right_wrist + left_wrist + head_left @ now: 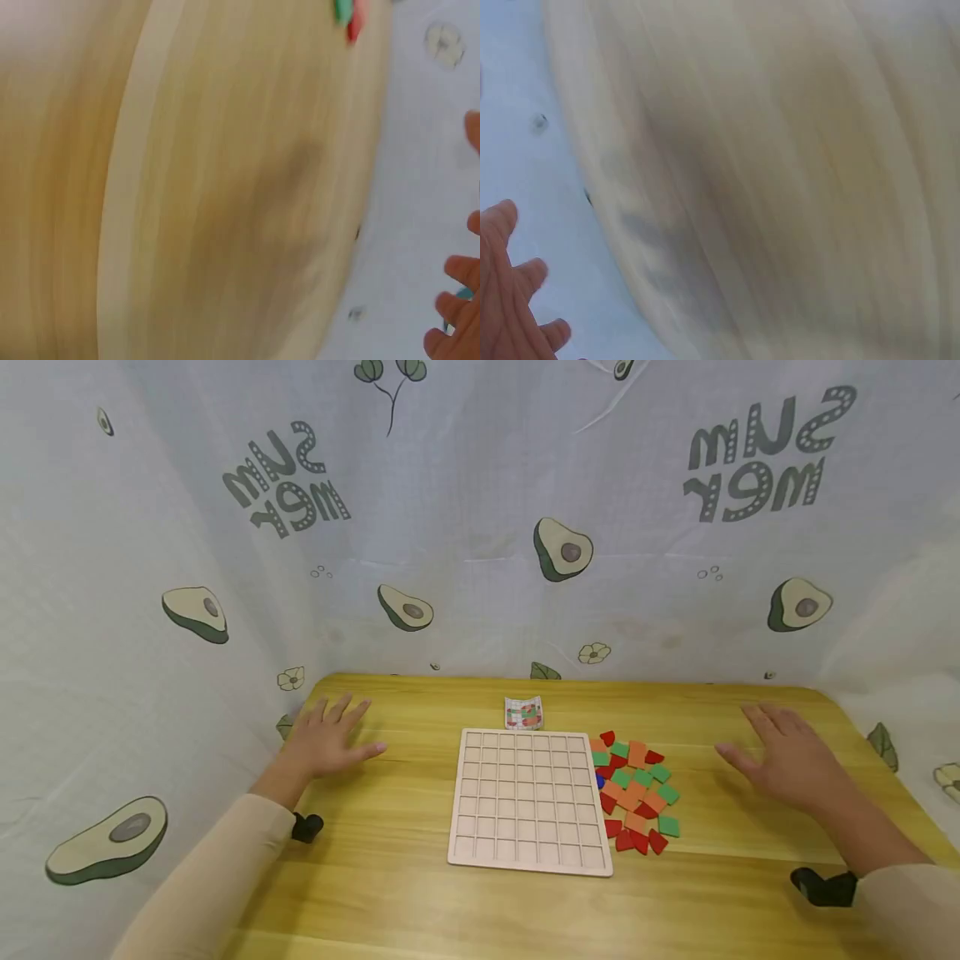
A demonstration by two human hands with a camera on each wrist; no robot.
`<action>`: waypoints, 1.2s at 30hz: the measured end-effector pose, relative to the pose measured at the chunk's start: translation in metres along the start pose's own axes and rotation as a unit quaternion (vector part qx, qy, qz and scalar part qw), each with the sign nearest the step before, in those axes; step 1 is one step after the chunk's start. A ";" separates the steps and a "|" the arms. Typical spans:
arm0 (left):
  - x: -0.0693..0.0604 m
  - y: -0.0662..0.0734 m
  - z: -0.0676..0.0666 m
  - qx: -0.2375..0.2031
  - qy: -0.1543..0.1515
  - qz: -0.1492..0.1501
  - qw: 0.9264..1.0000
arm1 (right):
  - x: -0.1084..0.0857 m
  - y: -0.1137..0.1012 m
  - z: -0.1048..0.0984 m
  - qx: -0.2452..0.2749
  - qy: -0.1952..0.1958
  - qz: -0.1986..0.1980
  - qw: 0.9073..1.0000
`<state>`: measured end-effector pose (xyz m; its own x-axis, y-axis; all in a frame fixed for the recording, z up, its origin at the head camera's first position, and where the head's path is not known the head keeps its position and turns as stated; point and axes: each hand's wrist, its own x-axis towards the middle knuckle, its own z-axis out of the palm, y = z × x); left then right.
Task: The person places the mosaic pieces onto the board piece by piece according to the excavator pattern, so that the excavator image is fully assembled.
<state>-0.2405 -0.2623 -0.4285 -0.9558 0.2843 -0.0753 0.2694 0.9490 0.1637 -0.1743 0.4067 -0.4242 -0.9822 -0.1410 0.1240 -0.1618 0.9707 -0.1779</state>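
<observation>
In the head view my left hand [326, 743] is over the table's left side, fingers spread, holding nothing; its fingers [529, 277] show at the lower left of the left wrist view. My right hand [791, 760] is over the right side, fingers extended and holding nothing, with fingertips [457, 300] at the right edge of the right wrist view. Between the hands lies a pale wooden board [525, 802] with a grid of square recesses. Beside its right edge are loose flat pieces: orange squares [637, 753], green squares [668, 826] and red pieces [657, 842].
A small card with a coloured grid pattern [523, 713] lies behind the board. The wooden table [360, 893] has a rounded back edge against a white curtain [465, 527] printed with avocados. A bit of blue [600, 781] shows at the board's right edge.
</observation>
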 end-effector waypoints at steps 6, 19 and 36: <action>-0.001 0.034 0.013 -0.060 0.014 0.020 0.998 | 0.004 -0.049 0.017 0.080 -0.030 -0.006 0.996; 0.002 0.098 0.049 -0.222 0.010 0.024 0.975 | 0.010 -0.131 0.054 0.208 -0.106 0.014 0.972; 0.012 0.129 0.079 -0.272 0.051 0.017 0.961 | 0.031 -0.150 0.056 0.215 -0.162 0.028 0.963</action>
<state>-0.2080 -0.1260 -0.4860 -0.9614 0.2734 0.0318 0.2264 0.7198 0.6562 -0.1854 0.2458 -0.4478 -0.9576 -0.2113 -0.1959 -0.0633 0.8175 -0.5724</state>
